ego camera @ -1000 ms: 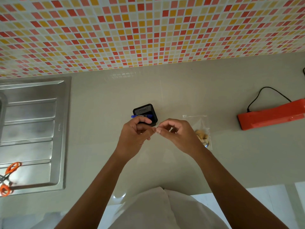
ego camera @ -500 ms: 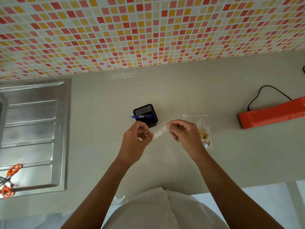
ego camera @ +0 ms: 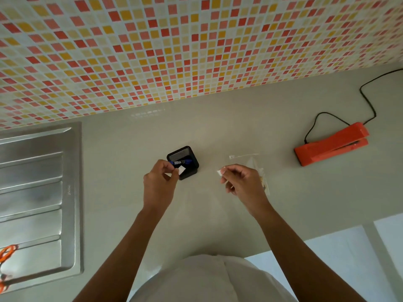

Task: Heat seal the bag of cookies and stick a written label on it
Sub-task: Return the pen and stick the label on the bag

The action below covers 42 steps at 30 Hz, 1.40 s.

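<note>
— Well, which step?
— Labelling, by the look of it. Hands apart, each pinching something: in the left hand (ego camera: 160,184) a small white slip (ego camera: 182,170), at the fingertips of the right hand (ego camera: 244,182) a white scrap (ego camera: 219,172). Probably sticker and backing (impossible to tell which from up here).
— And the bag of cookies (ego camera: 254,163)?
— Flat on the worktop (ego camera: 218,131), just behind the right hand and partly hidden by it. Clear plastic, contents barely visible. Hard to say whether sealed along the top edge.
— Next move, then?
— Presumably: drop the backing, carry the sticker across to the bag, press it flat on the film without creasing. Calls for keeping the sticky side off the fingers, and perhaps pinning the bag with the other hand.
— Anything else around?
— Just beyond the left hand, right behind the slip, a black mesh pen holder (ego camera: 185,153) with a blue marker (ego camera: 182,162) lying across it. Well off to the right of the right hand, an orange heat sealer (ego camera: 331,146), black cord (ego camera: 360,90) trailing toward the tiled wall (ego camera: 196,51). Far to the left of the left hand, a steel sink drainer (ego camera: 39,192) with orange-handled scissors (ego camera: 7,252) at its near end.
— In the way?
— Nothing between right hand and bag. Only worry: knocking the pen holder with the left.
</note>
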Motion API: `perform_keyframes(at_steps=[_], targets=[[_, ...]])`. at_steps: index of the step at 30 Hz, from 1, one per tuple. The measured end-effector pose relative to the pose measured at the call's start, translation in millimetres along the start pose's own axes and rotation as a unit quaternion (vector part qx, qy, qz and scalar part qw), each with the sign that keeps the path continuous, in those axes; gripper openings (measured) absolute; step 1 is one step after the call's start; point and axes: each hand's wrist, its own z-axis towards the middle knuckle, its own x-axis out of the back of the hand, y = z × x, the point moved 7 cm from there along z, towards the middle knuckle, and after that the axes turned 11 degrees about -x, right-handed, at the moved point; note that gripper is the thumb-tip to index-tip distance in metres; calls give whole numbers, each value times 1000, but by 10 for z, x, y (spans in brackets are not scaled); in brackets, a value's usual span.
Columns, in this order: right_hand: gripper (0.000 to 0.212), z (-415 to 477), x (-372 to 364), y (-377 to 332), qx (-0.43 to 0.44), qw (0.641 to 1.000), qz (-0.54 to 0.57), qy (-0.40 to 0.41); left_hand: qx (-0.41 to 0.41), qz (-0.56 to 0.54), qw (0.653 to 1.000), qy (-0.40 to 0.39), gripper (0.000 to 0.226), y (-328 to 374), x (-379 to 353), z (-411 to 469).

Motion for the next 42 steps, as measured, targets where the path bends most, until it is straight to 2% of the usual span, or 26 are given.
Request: perform_keyframes(at_steps=[2,6,8,12,15,22,28,36,39,42], targets=[[11,-36,-15,28,2,1000,-9,-4,7,10,1000,-12,15,-75,-46,34],[11,-144,30,104,-2,1000,-16,16,-47,-3,996,-69,16,34,-224,-20],[11,-188,46,201,-13,1000,-15,23,-66,29,993,-91,14,3,-339,-106],[13,-266,8,355,-28,998,-26,43,-46,95,992,-68,20,-258,-450,-244],[12,-296,-111,426,-29,998,-40,48,-75,131,987,-46,28,-251,-525,-251],[8,-454,-211,531,-25,996,-67,44,-153,219,962,-52,22,-237,-556,-348],[8,-604,-12,602,-30,997,11,69,-93,227,968,-49,20,-596,-542,-520],[15,-697,-7,578,-35,993,108,33,-28,233,969,-74,14,-603,-649,-449],[13,-631,62,590,-24,996,75,39,-12,230,971,-60,20,-593,-625,-439],[8,-525,171,587,-24,997,61,34,-16,197,980,-29,16,-473,-604,-453]])
